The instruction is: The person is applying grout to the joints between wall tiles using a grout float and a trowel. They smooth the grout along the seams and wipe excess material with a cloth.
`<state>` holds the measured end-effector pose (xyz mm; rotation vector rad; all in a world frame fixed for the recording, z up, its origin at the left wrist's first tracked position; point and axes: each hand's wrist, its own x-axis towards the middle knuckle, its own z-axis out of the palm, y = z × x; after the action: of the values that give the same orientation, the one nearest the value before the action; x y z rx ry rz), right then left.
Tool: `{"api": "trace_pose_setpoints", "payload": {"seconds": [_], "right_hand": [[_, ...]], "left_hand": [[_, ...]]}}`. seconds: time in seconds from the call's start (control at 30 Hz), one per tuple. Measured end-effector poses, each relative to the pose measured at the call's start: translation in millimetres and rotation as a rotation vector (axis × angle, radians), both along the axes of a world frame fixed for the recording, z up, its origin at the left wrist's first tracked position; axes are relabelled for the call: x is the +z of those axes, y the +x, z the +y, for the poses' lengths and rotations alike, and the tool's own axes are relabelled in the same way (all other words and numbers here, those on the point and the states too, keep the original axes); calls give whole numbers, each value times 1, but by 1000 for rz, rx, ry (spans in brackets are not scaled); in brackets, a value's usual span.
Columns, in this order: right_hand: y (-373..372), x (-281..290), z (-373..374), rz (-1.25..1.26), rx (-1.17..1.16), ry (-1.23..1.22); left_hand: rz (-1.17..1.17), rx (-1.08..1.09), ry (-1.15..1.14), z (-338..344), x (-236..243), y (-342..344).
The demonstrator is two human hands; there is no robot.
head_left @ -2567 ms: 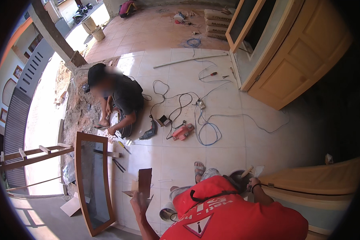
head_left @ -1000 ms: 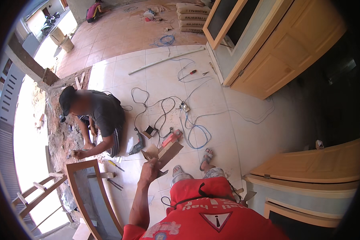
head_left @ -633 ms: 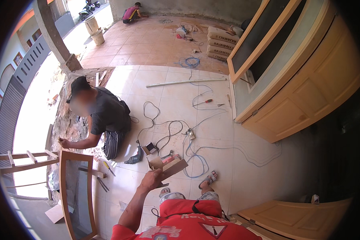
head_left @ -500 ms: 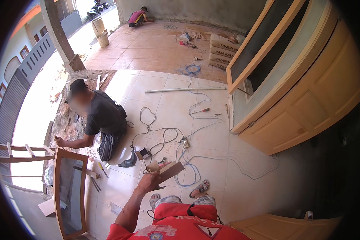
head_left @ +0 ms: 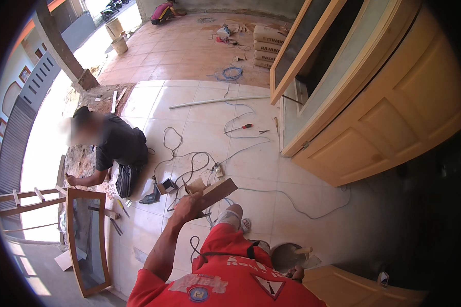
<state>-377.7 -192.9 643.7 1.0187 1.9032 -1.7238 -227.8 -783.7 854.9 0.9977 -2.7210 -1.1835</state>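
Your left hand, at 7 o'clock from the middle of your view, has its fingers curled closely round the near end of a bundle of flat, thin pieces, with no clear gap between fingers and material. The largest is a long, straight-edged, matt brown strip, slanting up from the hand toward 2 o'clock above the tiled floor; a shorter, pale tan piece sticks up at 1 o'clock from your knuckles. What the pieces are made of you cannot tell from here. Your right hand, at 5 o'clock, is small and shadowed beside a round, dark bucket; its finger spread and any hold cannot be made out. Just at 1 o'clock from it, a pale wooden handle lies across the bucket's rim.
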Motion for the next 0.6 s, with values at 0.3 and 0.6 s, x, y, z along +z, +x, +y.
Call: {"api": "trace_pose_setpoints", "payload": {"seconds": [0.3, 0.6], "right_hand": [[-70, 41, -51, 27, 263, 180], [-147, -45, -108, -370, 514, 266]], "left_hand": [[61, -54, -13, -20, 5, -75], [47, 74, 1, -93, -41, -130]]}}
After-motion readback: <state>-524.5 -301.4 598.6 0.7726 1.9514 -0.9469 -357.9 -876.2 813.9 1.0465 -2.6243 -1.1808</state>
